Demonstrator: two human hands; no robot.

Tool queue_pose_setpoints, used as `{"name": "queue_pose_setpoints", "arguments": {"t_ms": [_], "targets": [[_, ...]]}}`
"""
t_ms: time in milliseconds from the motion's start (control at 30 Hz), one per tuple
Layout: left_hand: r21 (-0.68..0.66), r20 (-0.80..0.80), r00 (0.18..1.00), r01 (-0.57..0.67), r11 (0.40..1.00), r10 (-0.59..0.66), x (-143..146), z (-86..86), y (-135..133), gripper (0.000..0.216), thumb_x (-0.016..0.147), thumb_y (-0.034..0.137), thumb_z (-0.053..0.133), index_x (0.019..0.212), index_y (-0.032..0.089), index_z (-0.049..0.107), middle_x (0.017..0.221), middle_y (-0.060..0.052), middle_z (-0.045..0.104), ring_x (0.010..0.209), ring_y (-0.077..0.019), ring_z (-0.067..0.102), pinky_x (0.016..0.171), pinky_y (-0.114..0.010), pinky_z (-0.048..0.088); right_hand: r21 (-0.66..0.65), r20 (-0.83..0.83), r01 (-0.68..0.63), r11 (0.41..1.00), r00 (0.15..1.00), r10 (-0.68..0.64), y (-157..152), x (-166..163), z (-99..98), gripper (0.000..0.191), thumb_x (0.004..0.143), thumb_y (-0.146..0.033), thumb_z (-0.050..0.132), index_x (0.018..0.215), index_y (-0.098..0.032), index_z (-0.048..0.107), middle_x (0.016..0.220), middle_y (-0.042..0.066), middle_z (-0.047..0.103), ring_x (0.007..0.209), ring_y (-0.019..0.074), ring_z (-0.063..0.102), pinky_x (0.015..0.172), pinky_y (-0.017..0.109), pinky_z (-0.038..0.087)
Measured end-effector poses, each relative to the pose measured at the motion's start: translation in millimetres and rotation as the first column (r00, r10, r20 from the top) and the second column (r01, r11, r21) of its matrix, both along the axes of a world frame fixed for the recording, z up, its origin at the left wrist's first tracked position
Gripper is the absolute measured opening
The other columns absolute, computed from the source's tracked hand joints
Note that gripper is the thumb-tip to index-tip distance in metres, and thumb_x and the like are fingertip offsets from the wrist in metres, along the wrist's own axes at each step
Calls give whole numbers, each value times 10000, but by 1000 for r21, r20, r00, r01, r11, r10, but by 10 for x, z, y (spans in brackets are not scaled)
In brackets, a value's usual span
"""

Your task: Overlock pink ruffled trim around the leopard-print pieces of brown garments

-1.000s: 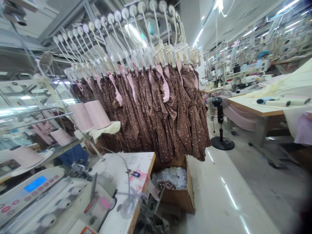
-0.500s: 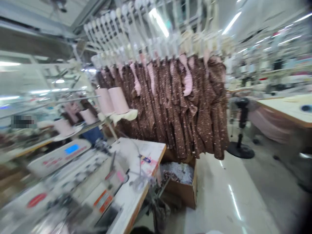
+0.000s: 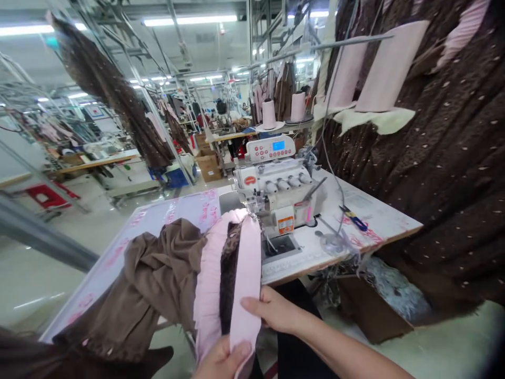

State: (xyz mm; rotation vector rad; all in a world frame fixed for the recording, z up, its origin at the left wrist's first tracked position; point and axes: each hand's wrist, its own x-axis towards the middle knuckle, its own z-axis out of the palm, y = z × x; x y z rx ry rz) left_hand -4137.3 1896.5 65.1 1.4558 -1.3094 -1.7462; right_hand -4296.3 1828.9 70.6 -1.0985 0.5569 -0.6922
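Note:
My left hand (image 3: 223, 361) pinches the near end of a pink ribbed trim strip (image 3: 244, 273), thumb on top. My right hand (image 3: 274, 310) grips the same strip's right edge a little farther up. The strip runs with a brown spotted fabric piece (image 3: 228, 263) toward the needle area of a white overlock sewing machine (image 3: 276, 189). A bundle of plain brown fabric (image 3: 153, 284) lies heaped on the table (image 3: 158, 221) to the left of the strip.
Brown spotted garments (image 3: 445, 158) hang close on the right behind pink thread cones (image 3: 389, 68). A cardboard box (image 3: 371, 310) of scraps stands on the floor under the table's right end. Small snips (image 3: 354, 218) lie right of the machine. More workstations fill the background.
The view has swung left from the hanging garments and floor to the sewing machine. Both hands and the pink trim have come into view at the bottom.

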Motion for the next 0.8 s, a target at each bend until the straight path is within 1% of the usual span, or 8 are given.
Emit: {"name": "queue_pose_setpoints", "arguments": {"t_ms": [133, 200, 267, 300, 367, 467, 567, 800], "targets": [[-296, -32, 966, -256, 920, 258, -66, 180, -521, 409, 808, 519, 424, 925, 145, 540, 926, -87, 594, 876, -203, 553, 824, -340, 426, -136, -74, 70, 988, 994, -80, 1, -92, 72, 502, 751, -607, 489, 629, -120, 481, 486, -37, 401, 408, 42, 324, 379, 171, 236], [-581, 88, 867, -355, 732, 490, -65, 226, -807, 411, 801, 471, 459, 1059, 152, 490, 1094, -113, 538, 1027, -223, 501, 916, -373, 373, -159, -96, 74, 985, 991, -90, -9, -130, 107, 478, 785, -578, 467, 649, -120, 488, 500, -31, 404, 422, 49, 337, 388, 173, 248], [-774, 241, 757, -228, 590, 608, -34, 224, -1037, 552, 746, 444, 546, 1184, 135, 414, 1219, -145, 453, 1159, -253, 403, 986, -403, 300, -170, -113, 68, 983, 990, -88, -11, -152, 142, 469, 801, -565, 453, 650, -122, 485, 503, -30, 396, 427, 51, 333, 390, 173, 251], [-798, 326, 722, -135, 587, 610, -7, 214, -1120, 587, 732, 439, 563, 1196, 116, 405, 1218, -163, 453, 1165, -269, 398, 984, -417, 298, -179, -119, 64, 982, 989, -86, -5, -157, 156, 473, 805, -566, 445, 642, -123, 480, 502, -30, 390, 427, 51, 328, 391, 173, 250], [-736, 488, 695, 3, 677, 528, 74, 199, -1222, 477, 761, 429, 523, 1094, 90, 485, 1068, -168, 550, 1042, -284, 498, 907, -428, 364, -190, -127, 59, 980, 988, -84, 18, -161, 171, 485, 809, -574, 427, 632, -124, 472, 501, -30, 381, 427, 50, 319, 389, 172, 248], [-621, 544, 764, 90, 778, 346, 240, 263, -1253, 327, 843, 394, 383, 852, 126, 571, 812, -99, 615, 816, -236, 571, 790, -369, 421, -199, -163, 72, 977, 981, -105, 65, -168, 155, 488, 815, -578, 410, 629, -129, 460, 494, -35, 365, 421, 51, 320, 383, 170, 248], [-661, 446, 845, 88, 746, 295, 370, 441, -1230, 313, 859, 381, 353, 829, 151, 564, 860, -62, 606, 847, -203, 543, 787, -306, 404, -199, -176, 70, 978, 979, -106, 75, -177, 126, 493, 820, -582, 395, 627, -132, 454, 494, -35, 368, 423, 54, 335, 388, 172, 263], [-731, 405, 808, 6, 682, 427, 328, 773, -1339, 266, 862, 383, 365, 741, 177, 481, 704, 13, 515, 696, -147, 471, 633, -230, 357, -198, -199, 99, 975, 970, -139, -149, -176, 157, 524, 798, -613, 398, 599, -131, 456, 482, -33, 368, 430, 58, 331, 398, 181, 258]]}}
